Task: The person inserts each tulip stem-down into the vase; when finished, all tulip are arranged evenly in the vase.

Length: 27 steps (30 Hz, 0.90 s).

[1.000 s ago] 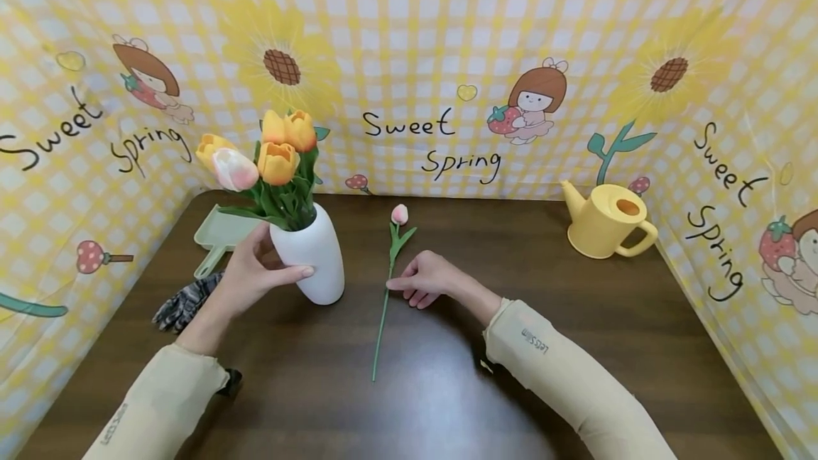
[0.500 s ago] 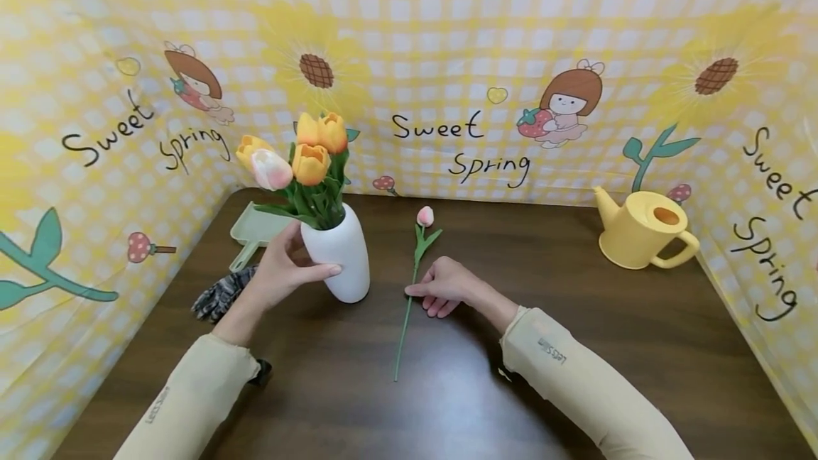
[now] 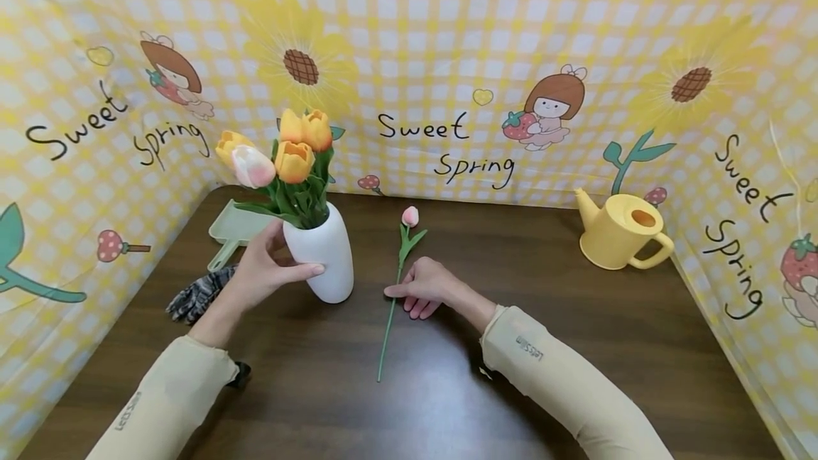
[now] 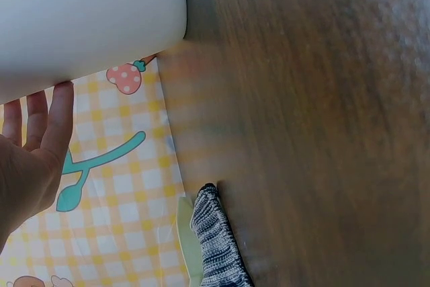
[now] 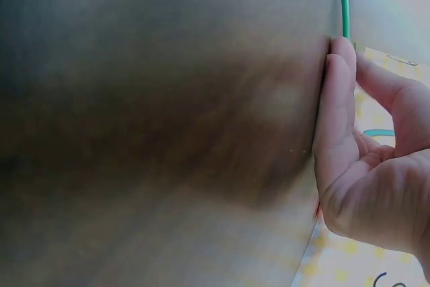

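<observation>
A white vase (image 3: 322, 254) stands on the table, leaning slightly in the head view. It holds several orange tulips (image 3: 295, 162) and a pale pink-and-white one (image 3: 253, 167). My left hand (image 3: 263, 272) grips the vase from the left, thumb on its near side and fingers round the back. In the left wrist view the fingertips (image 4: 62, 102) press against the white wall. To the right, a single pink tulip (image 3: 410, 216) lies on the wood, its green stem (image 3: 387, 336) pointing toward me. Thumb and forefinger of my right hand (image 3: 424, 288) pinch that stem about midway.
A yellow watering can (image 3: 620, 233) stands at the back right. Behind my left wrist are a light green dustpan (image 3: 235, 227) and a dark striped knit glove (image 3: 199, 294). Yellow checked cloth (image 3: 409, 55) walls in the brown table (image 3: 511, 247) at the back and sides.
The head view swings slightly left and then back. Both hands keep their hold, and the vase and tulips stay in place on the table.
</observation>
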### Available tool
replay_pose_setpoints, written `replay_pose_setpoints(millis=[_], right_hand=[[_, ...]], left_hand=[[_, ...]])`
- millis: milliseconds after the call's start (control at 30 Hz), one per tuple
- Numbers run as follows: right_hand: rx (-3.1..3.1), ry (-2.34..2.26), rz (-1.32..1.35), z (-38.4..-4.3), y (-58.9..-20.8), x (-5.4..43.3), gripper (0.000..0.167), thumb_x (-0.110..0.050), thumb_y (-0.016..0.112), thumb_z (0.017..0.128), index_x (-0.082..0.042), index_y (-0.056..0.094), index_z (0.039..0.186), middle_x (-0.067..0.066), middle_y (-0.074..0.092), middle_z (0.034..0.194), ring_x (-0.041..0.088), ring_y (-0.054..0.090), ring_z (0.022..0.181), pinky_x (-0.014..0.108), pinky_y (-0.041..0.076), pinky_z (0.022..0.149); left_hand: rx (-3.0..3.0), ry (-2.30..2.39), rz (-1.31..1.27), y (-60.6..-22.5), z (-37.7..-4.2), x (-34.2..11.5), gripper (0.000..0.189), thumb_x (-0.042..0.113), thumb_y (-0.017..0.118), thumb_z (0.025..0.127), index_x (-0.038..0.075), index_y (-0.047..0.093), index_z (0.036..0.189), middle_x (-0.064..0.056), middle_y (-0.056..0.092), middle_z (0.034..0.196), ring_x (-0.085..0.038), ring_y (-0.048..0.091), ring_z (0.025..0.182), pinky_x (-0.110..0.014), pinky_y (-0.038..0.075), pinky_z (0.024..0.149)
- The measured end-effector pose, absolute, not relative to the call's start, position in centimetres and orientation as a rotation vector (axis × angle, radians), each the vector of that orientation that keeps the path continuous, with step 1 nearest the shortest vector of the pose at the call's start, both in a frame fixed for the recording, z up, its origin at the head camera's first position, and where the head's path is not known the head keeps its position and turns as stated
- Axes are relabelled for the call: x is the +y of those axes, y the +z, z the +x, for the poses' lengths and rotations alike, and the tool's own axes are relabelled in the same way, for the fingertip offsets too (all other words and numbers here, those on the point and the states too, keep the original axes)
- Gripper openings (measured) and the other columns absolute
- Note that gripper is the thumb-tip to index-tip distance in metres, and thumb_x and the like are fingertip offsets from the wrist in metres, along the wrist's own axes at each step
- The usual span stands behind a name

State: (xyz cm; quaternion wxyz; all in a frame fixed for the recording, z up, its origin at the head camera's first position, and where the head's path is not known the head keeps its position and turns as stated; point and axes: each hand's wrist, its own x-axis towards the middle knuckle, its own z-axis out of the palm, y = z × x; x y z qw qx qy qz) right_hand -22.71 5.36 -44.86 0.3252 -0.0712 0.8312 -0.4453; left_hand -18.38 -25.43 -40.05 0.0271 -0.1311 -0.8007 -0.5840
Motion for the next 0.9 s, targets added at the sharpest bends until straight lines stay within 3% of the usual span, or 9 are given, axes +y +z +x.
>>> replay_pose_setpoints(millis=[233,633,900], right_hand=[[2.188,-1.171,-0.189,-22.7,-44.8,5.1,0.021,-0.022,0.078,0.091,-0.005,0.074,0.081,0.011,0.07,0.066,0.016,0.066,0.049,0.033,0.059,0.05],[2.336,-0.979,-0.286,-22.3,-43.9,6.6,0.02,-0.019,0.076,0.091,-0.005,0.073,0.077,0.009,0.071,0.066,0.021,0.07,0.054,0.035,0.059,0.05],[2.198,-1.149,-0.243,-22.6,-43.8,8.3,0.017,-0.015,0.07,0.093,0.0,0.071,0.084,0.015,0.071,0.071,0.019,0.068,0.054,0.035,0.06,0.053]], left_hand=[[-2.484,-1.795,-0.38,-39.5,-18.6,-25.3,0.081,0.005,0.088,0.079,0.019,0.047,0.147,-0.009,0.062,0.13,-0.02,0.065,0.114,-0.034,0.058,0.088],[-2.432,-1.854,-0.424,-40.5,-18.3,-24.8,0.081,0.0,0.087,0.078,0.018,0.048,0.147,-0.009,0.063,0.129,-0.024,0.066,0.112,-0.035,0.058,0.087],[-2.447,-1.834,-0.388,-40.1,-18.3,-25.1,0.082,0.002,0.087,0.079,0.019,0.046,0.148,-0.01,0.061,0.13,-0.022,0.065,0.112,-0.032,0.058,0.087]])
